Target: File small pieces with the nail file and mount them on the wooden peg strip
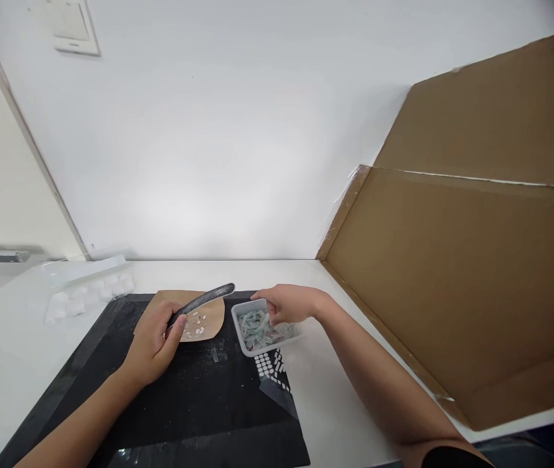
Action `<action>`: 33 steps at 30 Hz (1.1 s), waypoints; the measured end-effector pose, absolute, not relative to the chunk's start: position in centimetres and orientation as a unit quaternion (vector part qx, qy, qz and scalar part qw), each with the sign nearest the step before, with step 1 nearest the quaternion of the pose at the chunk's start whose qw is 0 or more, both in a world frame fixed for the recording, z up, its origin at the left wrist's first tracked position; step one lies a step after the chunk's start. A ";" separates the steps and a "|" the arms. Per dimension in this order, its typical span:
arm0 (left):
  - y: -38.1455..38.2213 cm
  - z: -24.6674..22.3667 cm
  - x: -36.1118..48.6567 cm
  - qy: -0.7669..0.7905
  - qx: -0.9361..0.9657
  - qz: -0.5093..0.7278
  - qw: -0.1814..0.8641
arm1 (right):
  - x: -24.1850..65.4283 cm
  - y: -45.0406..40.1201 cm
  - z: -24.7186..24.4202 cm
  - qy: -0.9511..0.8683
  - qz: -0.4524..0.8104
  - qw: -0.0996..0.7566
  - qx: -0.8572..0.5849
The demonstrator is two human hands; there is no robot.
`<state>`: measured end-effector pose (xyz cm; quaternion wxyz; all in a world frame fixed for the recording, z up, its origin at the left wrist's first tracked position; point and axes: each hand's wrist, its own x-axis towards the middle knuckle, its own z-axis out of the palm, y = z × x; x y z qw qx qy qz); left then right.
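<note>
My left hand (157, 338) is wrapped round a dark curved nail file (203, 300), whose free end points up and to the right. Under that hand lies a brown sheet of paper (216, 318) with small white pieces (196, 325) scattered on it. My right hand (289, 303) is over a white plastic tub (252, 354) full of clear, pale green false nail tips (257, 330). Its fingers are curled and one points left over the tub's far rim; whatever they may hold is hidden.
A black mat (184, 403) covers the table's middle, with white oval stickers (264, 365) and grey tape near its right edge. Clear plastic packaging (89, 289) stands at the left. Large cardboard panels (452, 273) rise on the right, and a white wall (218, 143) stands behind.
</note>
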<state>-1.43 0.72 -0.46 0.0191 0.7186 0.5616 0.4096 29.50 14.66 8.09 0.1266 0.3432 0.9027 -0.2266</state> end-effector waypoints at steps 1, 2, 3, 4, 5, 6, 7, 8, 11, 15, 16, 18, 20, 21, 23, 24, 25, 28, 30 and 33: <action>0.7 -0.5 -1.4 0.561 0.718 0.411 0.022 | 29.9 14.7 8.4 0.905 -0.237 0.108 0.337; 0.8 -0.5 -1.4 0.561 0.718 0.411 0.026 | 30.2 14.8 8.7 0.906 -0.253 0.083 0.329; 0.8 -0.6 -1.5 0.562 0.718 0.410 0.029 | 30.5 14.8 9.1 0.904 -0.277 0.053 0.321; 0.8 -0.7 -1.5 0.562 0.719 0.409 0.032 | 30.8 14.7 9.5 0.900 -0.305 0.019 0.311; 0.8 -0.8 -1.5 0.562 0.719 0.407 0.034 | 31.0 14.6 9.8 0.893 -0.337 -0.016 0.298; 0.8 -0.8 -1.6 0.563 0.720 0.405 0.034 | 31.2 14.5 10.1 0.884 -0.369 -0.051 0.283; 0.9 -0.9 -1.6 0.563 0.720 0.404 0.034 | 31.2 14.4 10.4 0.872 -0.402 -0.089 0.264; 0.9 -0.9 -1.7 0.563 0.721 0.402 0.033 | 31.2 14.2 10.7 0.857 -0.434 -0.129 0.245; 0.9 -0.9 -1.7 0.561 0.724 0.401 0.027 | 31.0 13.8 11.3 0.803 -0.506 -0.242 0.202; 0.8 -1.0 -1.7 0.554 0.730 0.400 0.027 | 30.5 12.9 12.0 0.741 -0.554 -0.339 0.173; 0.8 -1.0 -1.6 0.550 0.732 0.401 0.029 | 30.3 12.8 12.0 0.728 -0.565 -0.349 0.169; 0.7 -0.8 -1.5 0.543 0.735 0.405 0.027 | 29.9 12.6 12.0 0.709 -0.580 -0.359 0.179; 0.6 -0.6 -1.4 0.540 0.734 0.411 0.015 | 29.4 12.9 11.6 0.697 -0.576 -0.370 0.213; 0.6 -0.5 -1.3 0.539 0.733 0.414 0.009 | 29.2 13.3 11.3 0.697 -0.561 -0.377 0.239; 0.5 -0.2 -1.2 0.542 0.730 0.416 0.004 | 28.7 14.1 10.6 0.705 -0.512 -0.388 0.299; 0.5 -0.2 -1.2 0.544 0.728 0.417 0.005 | 28.6 14.4 10.2 0.717 -0.478 -0.386 0.329; 0.5 -0.1 -1.1 0.547 0.725 0.418 0.006 | 28.5 14.7 9.9 0.720 -0.465 -0.382 0.345; 0.5 0.1 -1.0 0.558 0.716 0.420 0.007 | 28.6 14.4 9.2 0.743 -0.441 -0.346 0.366; 0.5 0.3 -1.0 0.560 0.714 0.420 0.012 | 28.8 13.1 8.9 0.764 -0.436 -0.301 0.367; 0.5 0.5 -0.9 0.561 0.713 0.421 0.022 | 29.5 9.8 8.4 0.814 -0.394 -0.210 0.372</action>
